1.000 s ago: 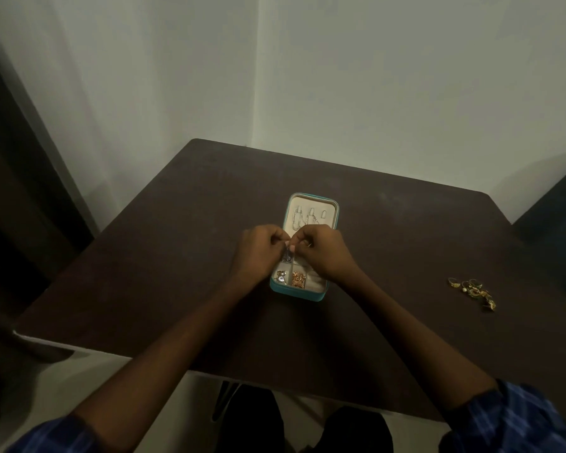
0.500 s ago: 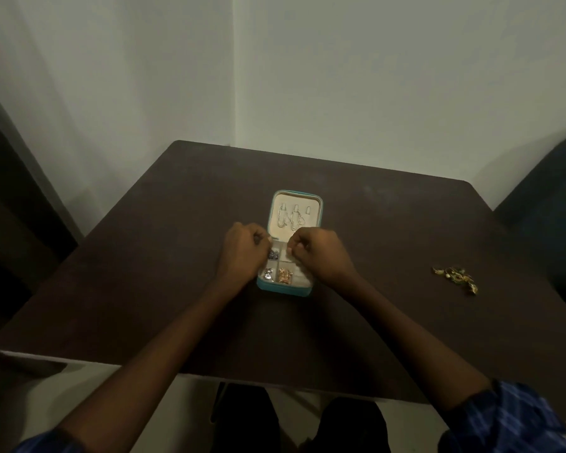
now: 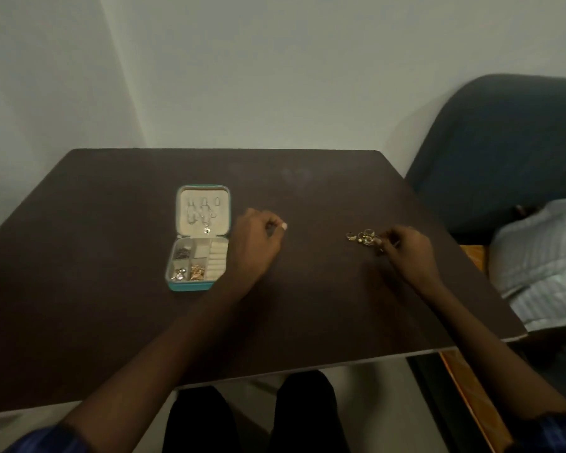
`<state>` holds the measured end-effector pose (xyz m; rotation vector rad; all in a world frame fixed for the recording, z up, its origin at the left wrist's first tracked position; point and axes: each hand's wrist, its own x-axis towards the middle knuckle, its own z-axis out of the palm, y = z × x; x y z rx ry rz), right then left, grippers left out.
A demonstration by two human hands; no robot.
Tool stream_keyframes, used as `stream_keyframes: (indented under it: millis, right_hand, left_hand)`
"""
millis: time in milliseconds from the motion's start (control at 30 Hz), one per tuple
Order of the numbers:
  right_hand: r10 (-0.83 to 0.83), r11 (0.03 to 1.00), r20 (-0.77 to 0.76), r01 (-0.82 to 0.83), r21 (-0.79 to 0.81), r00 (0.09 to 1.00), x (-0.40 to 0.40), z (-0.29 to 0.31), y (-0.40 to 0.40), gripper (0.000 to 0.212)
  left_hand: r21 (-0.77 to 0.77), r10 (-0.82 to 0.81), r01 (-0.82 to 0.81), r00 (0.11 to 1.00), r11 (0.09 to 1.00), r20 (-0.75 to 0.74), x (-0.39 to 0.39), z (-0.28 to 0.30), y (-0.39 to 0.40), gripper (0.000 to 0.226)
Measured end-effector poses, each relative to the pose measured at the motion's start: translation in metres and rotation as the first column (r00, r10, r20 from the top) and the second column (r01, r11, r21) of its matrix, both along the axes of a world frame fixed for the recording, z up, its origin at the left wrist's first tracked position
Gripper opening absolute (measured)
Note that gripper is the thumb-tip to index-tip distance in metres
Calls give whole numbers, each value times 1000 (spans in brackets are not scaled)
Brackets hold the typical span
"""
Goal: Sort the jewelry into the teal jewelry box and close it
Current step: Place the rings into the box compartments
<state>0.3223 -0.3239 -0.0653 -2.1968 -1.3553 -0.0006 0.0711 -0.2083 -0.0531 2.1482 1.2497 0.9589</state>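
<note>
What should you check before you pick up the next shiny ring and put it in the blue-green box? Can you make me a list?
1. Teal jewelry box open, lid lying back: ok.
2. Gold rings waiting on the table, out in plain sight: ok.
3. Right hand at the pile, fingertips beside the rings: ok.
4. A ring already in its grip: cannot tell, the fingers hide it.
5. Ring rolls on the box's right side free: ok, no rings show there.
6. Left hand clear of the box, loosely curled beside it with nothing seen in it: ok.
</note>
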Motion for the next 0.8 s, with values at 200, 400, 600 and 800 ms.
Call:
stream_keyframes:
  millis: [200,400,600,800]
  right_hand:
    - [74,991,-41,-78,-105,996,23,-10,0,31]
    - [93,985,-14,-94,-142,996,27,-18,8,11]
    - [105,984,-37,-109,-144,994,34,-18,4,20]
    - [125,981,-28,-128,-145,992,38,-16,0,17]
  left_hand:
    - [-21,-91,90,994,996,-53,45,-8,-14,11]
    - [-19,-174,173,982,985,-66,60,-15,-16,7]
    - [-58,-218,215,974,975,-56,65,-19,-18,7]
    - [-60,-238,235,970,970,-54,68,-22,-22,6]
